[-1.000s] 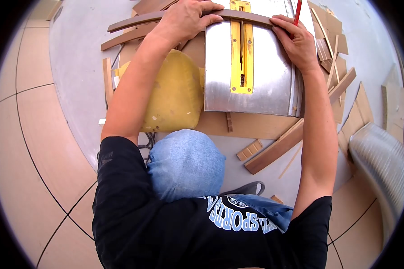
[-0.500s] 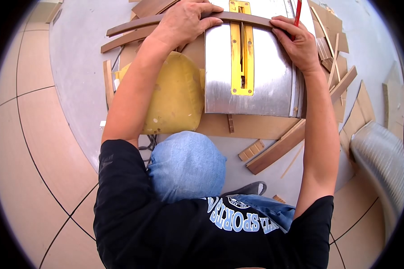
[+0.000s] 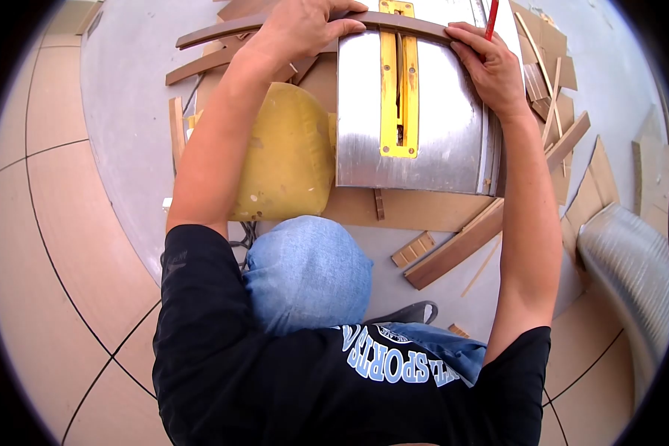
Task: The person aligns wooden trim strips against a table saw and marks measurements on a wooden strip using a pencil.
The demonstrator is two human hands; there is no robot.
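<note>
A long brown wood strip [image 3: 412,27] lies across the metal saw table [image 3: 453,123], over the yellow insert [image 3: 388,97] with its slot and thin blade [image 3: 399,70]. My left hand [image 3: 305,26] grips the strip left of the insert, its thumb on the near edge and fingers over the far side. At the strip's right end, my right hand [image 3: 494,70] pinches it between thumb and fingers. A red pencil [image 3: 492,18] sticks up from that same hand. The strip's left end reaches past the table's edge; my left hand covers part of it.
Left of the saw stands a yellow cover-like piece [image 3: 286,156]. Another wood strip [image 3: 201,67] lies beyond it. Offcuts, including a thick board [image 3: 457,249], lie on the floor near my knee [image 3: 308,271]. A silver ribbed duct [image 3: 632,260] is at right.
My left hand and the strip's left end have shifted slightly away from me, so the strip is turned a little. My right hand stays almost in place, still pinching the strip's right end.
</note>
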